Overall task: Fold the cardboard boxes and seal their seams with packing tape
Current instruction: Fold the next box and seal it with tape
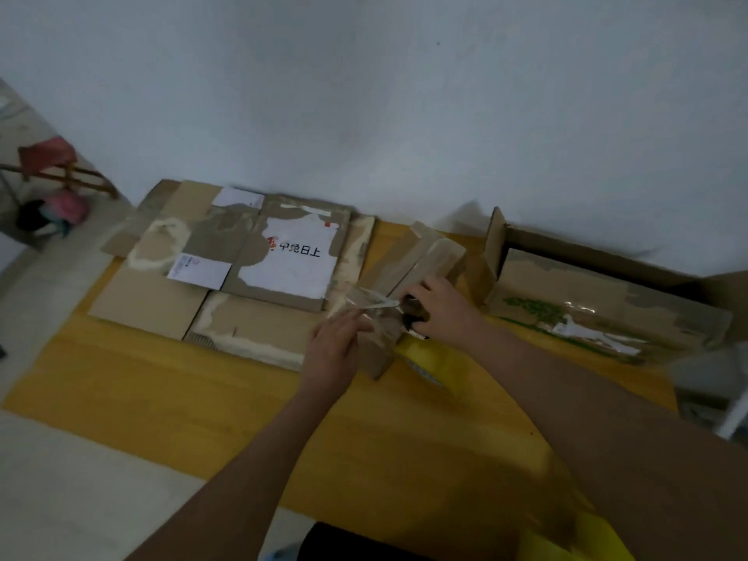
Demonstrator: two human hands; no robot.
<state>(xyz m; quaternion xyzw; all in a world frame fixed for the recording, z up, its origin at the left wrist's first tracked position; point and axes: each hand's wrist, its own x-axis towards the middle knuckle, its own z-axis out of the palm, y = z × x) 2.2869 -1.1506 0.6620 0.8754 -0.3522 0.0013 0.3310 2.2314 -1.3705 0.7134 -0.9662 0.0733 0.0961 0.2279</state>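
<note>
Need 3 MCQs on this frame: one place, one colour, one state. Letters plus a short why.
1. Where do the flattened boxes lie relative to the small box?
A) its left B) its right C) on top

2. Colour of the table?
A) white B) yellow C) black

3. What is the right hand doing?
A) hanging idle B) lying flat on the table C) gripping a tape dispenser

Key: 1 A, they spread across the table's left part. 2 B, bare surface is yellow. 3 C, fingers curl round it at the box, while the left hand pulls the strip.
</note>
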